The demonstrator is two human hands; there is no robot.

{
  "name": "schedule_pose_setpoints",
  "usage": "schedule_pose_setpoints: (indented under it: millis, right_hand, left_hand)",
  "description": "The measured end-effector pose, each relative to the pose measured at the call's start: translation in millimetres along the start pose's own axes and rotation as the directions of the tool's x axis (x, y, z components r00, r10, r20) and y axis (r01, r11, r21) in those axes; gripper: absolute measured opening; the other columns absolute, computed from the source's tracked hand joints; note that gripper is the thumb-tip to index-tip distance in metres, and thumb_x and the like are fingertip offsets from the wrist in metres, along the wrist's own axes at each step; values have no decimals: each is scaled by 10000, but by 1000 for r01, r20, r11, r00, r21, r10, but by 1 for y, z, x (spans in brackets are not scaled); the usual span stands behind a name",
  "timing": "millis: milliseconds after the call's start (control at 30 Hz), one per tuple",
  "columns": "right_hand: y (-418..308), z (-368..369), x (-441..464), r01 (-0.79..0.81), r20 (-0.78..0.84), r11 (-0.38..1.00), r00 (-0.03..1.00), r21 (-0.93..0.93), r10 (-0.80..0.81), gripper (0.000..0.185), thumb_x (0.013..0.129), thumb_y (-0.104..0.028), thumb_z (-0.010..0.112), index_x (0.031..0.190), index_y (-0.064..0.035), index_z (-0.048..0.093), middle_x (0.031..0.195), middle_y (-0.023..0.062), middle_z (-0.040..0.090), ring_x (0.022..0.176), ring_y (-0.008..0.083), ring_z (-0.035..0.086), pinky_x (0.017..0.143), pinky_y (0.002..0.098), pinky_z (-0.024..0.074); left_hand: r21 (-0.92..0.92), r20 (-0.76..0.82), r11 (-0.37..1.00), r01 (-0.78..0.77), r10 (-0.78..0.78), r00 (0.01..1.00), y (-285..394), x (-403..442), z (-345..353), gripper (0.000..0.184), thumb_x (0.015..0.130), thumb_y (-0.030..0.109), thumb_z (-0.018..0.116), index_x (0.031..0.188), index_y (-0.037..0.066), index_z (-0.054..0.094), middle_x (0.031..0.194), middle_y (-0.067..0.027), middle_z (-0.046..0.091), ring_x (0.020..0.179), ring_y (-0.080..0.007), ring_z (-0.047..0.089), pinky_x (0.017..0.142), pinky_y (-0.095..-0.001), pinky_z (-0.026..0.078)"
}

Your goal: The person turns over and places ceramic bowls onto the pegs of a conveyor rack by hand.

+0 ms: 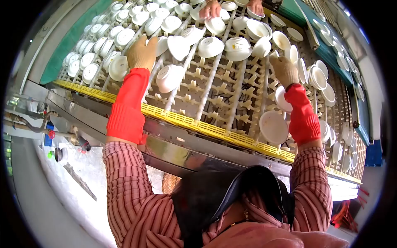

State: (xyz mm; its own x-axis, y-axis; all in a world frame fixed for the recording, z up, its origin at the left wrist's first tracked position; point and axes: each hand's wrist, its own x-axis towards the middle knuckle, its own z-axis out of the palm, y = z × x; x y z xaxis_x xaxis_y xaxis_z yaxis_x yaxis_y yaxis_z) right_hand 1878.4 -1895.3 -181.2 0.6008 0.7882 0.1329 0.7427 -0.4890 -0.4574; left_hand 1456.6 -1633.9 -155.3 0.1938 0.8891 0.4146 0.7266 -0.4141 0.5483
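Fingers of the gloved left hand [140,53], at eleven o'clock from the middle of the view, bend among white bowls, with a bowl [118,68] just beside them on their nine o'clock side and another bowl [161,46] close by at three; whether they grip either one cannot be told. At two o'clock the gloved right hand [284,71] curls its fingers next to a tilted bowl [292,53], and the glove hides whether anything is pinched there. All of these bowls lie on a bed of pegs [219,89], many upside down toward ten o'clock, more leaning on edge toward three. A lone bowl [170,78] lies tilted at eleven, nearer the middle, and a round dish [273,127] rests at three, near the yellow edging [198,125]. A co-worker's hands [211,9] are among the bowls between twelve and one. The bowls look stiff, smooth and fairly light, probably slick if wet, and their rims would likely chip if knocked together. Leaning ones seem best taken by the exposed rim, thumb inside and fingertips outside; upturned ones by opposite sides of the wall, below the foot, where gloves should add some grip.
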Motion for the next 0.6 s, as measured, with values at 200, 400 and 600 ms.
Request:
schedule_pose_setpoints:
  millis: [200,400,600]
  right_hand:
    - [-91,-11,-51,447,30,850,881,280,-473,375,1122,-169,621,1464,-19,592,1262,235,770,1000,300,807,975,433,664]
    - [-91,38,-50,262,159,598,814,758,-559,324,1039,-169,718,1320,-19,666,1241,154,775,1020,257,804,963,376,666]
    - [-25,-38,-92,345,153,928,919,138,-364,604,1021,-328,749,1505,3,606,1175,212,799,1045,307,798,904,410,643]
  left_hand:
    - [-57,-89,993,-107,102,991,31,-16,3,508,991,495,637,1122,20,757,1089,-280,762,1072,-483,706,957,-539,528]
    - [1,-128,954,-299,297,946,60,-39,-9,423,993,429,719,1028,7,720,947,-263,758,934,-484,712,831,-557,529]
    - [66,-93,702,-709,712,696,97,-69,23,583,972,437,824,1343,-1,728,1209,-187,772,1098,-360,732,965,-445,578]
